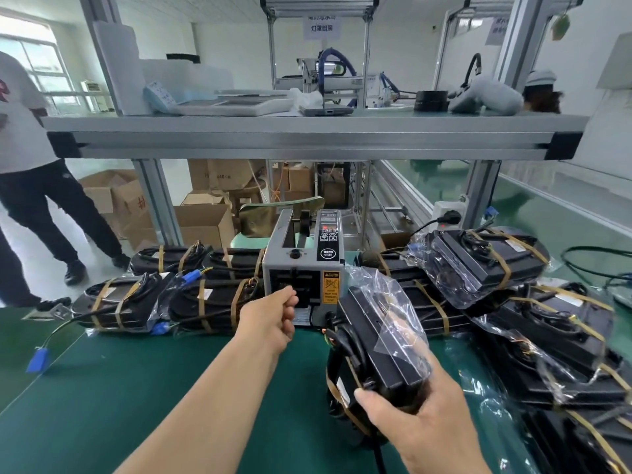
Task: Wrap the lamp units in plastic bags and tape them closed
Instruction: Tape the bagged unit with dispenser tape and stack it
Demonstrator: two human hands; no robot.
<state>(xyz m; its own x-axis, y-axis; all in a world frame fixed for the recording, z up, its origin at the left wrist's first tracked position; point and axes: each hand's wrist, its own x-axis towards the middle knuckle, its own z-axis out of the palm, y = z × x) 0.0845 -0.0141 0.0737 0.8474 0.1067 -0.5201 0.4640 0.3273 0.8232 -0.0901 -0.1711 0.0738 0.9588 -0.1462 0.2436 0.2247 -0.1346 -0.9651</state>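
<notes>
My right hand grips a black lamp unit by its near end, holding it tilted above the green mat. A clear plastic bag covers the unit's far part, and a black cable with tan tape loops at its left side. My left hand reaches to the outlet of the grey tape dispenser, fingers curled and pinched together at the slot. Whether a tape piece sits between the fingertips is too small to tell.
Bagged, taped lamp units lie in a row left of the dispenser. A bigger pile of bagged units fills the right side. A blue connector lies at the mat's left edge. A person stands at far left. An aluminium shelf spans overhead.
</notes>
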